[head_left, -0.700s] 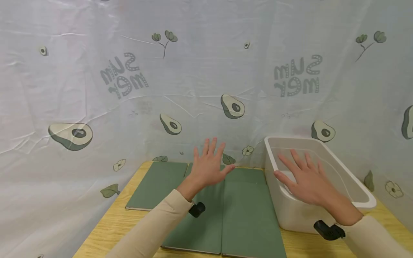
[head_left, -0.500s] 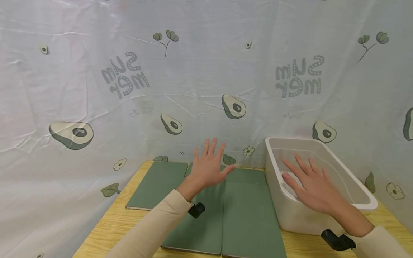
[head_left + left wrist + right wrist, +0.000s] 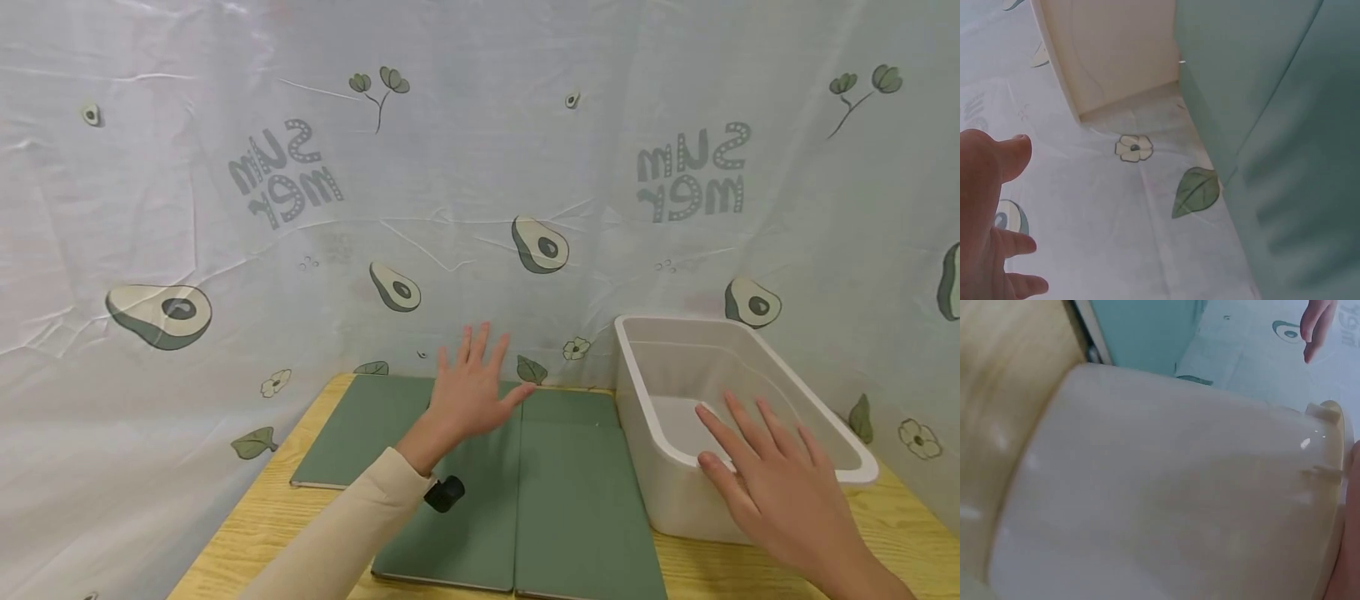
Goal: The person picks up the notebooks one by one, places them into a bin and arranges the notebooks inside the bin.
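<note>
My left hand [image 3: 468,396] hovers over the dark green boards [image 3: 457,533] in the head view, its fingers spread and straight, holding nothing. Its thumb and some fingertips show at the left edge of the left wrist view. At the right, my right hand [image 3: 787,492] is spread above the near rim of a white plastic bin [image 3: 637,392], also holding nothing. Whether it touches the rim I cannot tell. The right wrist view is mostly filled by the bin's outer wall [image 3: 1166,481], with a sliver of the right hand at its right edge.
The green boards lie side by side on a wooden table [image 3: 240,533], left of the bin. Behind the table hangs a pale sheet [image 3: 450,150] printed with avocados, flowers and leaves. A black wrist camera [image 3: 445,494] sits below the left cuff.
My right hand has moved right and toward me, from over the bin's left rim to its near rim. The left hand has shifted slightly left, fingers still spread.
</note>
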The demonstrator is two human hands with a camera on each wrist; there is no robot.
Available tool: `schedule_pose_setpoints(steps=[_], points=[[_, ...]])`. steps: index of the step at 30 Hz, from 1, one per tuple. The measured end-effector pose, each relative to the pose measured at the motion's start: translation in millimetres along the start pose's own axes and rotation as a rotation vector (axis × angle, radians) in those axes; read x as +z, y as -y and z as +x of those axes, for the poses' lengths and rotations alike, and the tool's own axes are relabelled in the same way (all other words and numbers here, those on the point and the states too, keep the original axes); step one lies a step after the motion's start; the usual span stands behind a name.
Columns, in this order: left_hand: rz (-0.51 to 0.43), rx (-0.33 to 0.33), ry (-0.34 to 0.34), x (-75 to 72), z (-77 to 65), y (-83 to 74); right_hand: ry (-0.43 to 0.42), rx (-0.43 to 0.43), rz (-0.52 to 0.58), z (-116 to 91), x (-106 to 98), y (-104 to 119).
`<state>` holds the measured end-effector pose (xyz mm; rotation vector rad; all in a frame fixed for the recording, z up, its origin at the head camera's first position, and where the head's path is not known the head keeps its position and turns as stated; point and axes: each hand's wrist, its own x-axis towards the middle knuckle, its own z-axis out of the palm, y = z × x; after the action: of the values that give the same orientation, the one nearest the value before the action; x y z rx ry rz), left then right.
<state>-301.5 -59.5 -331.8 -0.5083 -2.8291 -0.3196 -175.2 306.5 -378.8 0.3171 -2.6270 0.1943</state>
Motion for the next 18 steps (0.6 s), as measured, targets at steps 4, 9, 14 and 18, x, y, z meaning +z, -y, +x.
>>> schedule_pose_setpoints(steps=[4,9,14,18], points=[[-0.014,-0.007,-0.008,-1.1,-4.6,3.1,-0.053,0.043,-0.002,-16,6,0],[-0.024,-0.012,-0.018,-1.4,-13.6,8.1,-0.171,0.068,0.017,-26,18,-2],[-0.031,-0.023,-0.029,-4.9,-27.8,14.8,-0.432,0.031,0.095,-30,35,-1],[-0.048,-0.014,-0.039,-10.1,-38.7,17.9,-0.610,-0.008,0.131,-31,43,-3]])
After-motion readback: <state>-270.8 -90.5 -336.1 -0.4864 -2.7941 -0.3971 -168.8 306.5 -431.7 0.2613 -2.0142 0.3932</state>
